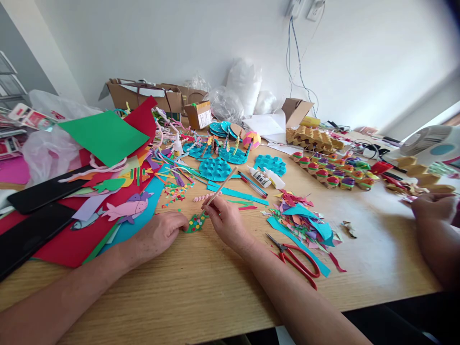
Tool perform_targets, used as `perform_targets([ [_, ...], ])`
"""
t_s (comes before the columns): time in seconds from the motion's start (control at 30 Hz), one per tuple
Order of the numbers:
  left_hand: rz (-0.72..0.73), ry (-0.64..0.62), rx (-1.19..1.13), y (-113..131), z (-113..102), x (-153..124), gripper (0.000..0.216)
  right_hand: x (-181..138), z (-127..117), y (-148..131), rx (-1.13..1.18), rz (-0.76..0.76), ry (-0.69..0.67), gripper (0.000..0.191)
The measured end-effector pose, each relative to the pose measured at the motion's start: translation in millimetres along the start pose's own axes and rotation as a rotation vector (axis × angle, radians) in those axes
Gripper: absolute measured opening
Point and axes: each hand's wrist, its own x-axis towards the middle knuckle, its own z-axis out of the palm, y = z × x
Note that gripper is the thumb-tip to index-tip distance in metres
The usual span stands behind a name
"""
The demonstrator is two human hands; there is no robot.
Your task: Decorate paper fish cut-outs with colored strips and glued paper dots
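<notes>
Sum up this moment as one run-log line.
left hand: touching green dotted paper cutout | right hand: pinching thin wooden stick | nearby: red-handled scissors beside paper scraps

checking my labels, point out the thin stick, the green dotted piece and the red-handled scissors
Thin stick (223,185), head view, upper shaft.
Green dotted piece (196,223), head view, dotted middle.
Red-handled scissors (283,248), head view, pivot.

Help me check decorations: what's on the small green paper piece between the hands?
Small round red and yellow dots sit on the green paper piece; its surface beneath them is hidden.
</notes>
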Motion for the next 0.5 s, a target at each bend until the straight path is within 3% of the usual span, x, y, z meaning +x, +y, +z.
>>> perform_targets([
  [0.33,-0.007,-0.009,0.002,-0.4,-0.1,0.3,0.033,1.6,-0.5,-0.8,0.178,0.177,0.101,0.009],
  [0.5,-0.001,-0.005,0.004,2.1,-1.7,0.7,0.032,1.1,1.8,1.5,0.115,0.128,0.063,0.009],
])
